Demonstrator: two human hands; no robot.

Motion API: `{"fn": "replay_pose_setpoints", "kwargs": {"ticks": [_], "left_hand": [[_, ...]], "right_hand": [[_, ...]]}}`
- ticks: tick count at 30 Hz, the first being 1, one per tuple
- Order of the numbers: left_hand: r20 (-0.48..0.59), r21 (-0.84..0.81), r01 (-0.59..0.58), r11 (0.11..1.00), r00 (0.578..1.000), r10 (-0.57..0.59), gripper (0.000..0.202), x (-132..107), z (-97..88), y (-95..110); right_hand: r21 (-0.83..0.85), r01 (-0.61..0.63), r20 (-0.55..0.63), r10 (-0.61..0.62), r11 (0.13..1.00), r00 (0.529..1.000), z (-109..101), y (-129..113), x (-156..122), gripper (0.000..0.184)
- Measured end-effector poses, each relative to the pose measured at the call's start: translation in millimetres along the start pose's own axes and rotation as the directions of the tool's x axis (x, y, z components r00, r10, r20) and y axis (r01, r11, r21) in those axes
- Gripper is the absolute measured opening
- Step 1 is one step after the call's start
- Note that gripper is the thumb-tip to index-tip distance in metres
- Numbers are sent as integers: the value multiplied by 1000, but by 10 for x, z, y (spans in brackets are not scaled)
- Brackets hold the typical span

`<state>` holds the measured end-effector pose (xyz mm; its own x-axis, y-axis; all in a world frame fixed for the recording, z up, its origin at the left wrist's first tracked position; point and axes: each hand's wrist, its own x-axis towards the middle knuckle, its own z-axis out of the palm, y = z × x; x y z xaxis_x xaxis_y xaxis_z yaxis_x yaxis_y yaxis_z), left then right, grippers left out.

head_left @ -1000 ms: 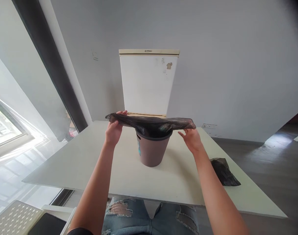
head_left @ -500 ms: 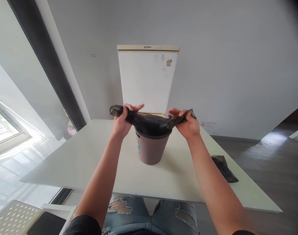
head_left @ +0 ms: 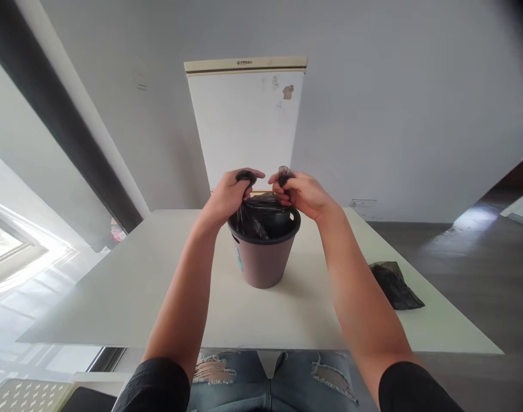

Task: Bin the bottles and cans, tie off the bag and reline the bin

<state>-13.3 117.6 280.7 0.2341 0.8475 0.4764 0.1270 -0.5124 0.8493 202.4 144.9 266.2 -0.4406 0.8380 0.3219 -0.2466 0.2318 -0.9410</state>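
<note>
A small mauve waste bin (head_left: 264, 263) with a dark rim stands upright on the white table (head_left: 115, 292). A thin black bin bag (head_left: 261, 213) sits inside it, its top gathered above the rim. My left hand (head_left: 228, 194) is closed on the bag's left corner. My right hand (head_left: 302, 193) is closed on the bag's right corner. Both hands are close together just over the bin's mouth, and the bag hangs between them into the bin.
A folded black bag (head_left: 394, 286) lies on the table's right part. A white fridge (head_left: 244, 123) stands behind the table against the grey wall. A window is at the left; dark floor lies at the right. My knees in torn jeans are under the near edge.
My hands were wide apart stretching the bag flat over the bin. They have come together above the rim, bunching the bag's corners. The view has tilted down a little.
</note>
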Motion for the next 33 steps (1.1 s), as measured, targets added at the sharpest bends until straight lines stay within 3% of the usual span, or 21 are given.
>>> {"fn": "replay_pose_setpoints", "kwargs": {"ticks": [3,5,9,16,20,23,27,33], "left_hand": [[-59,38,-97,995,993,99,34,9,12,-35],[-91,2,-127,992,988,127,27,15,37,-52],[-52,-20,-121,992,991,120,6,-21,49,-64],[-58,-27,-97,995,994,95,15,-96,36,-105],[-107,-128,-83,988,992,69,15,-52,83,-117],[-48,-110,-48,993,998,43,14,-42,88,-103],[90,-31,-69,997,993,72,15,-49,124,-93],[17,-13,-28,1000,999,29,24,-56,255,-133]], "right_hand": [[-73,27,-8,-28,997,1000,1,7,9,16],[-72,62,14,-61,995,998,20,26,24,15],[-133,81,22,-79,988,997,30,73,45,13],[-112,8,-47,-13,994,999,71,54,-9,9],[-244,26,-25,-33,969,999,110,30,-50,9],[-324,21,-1,-23,946,1000,77,36,-93,13],[-304,-1,14,5,953,1000,21,74,-141,28],[-248,-17,87,39,969,995,37,80,-135,49]]}}
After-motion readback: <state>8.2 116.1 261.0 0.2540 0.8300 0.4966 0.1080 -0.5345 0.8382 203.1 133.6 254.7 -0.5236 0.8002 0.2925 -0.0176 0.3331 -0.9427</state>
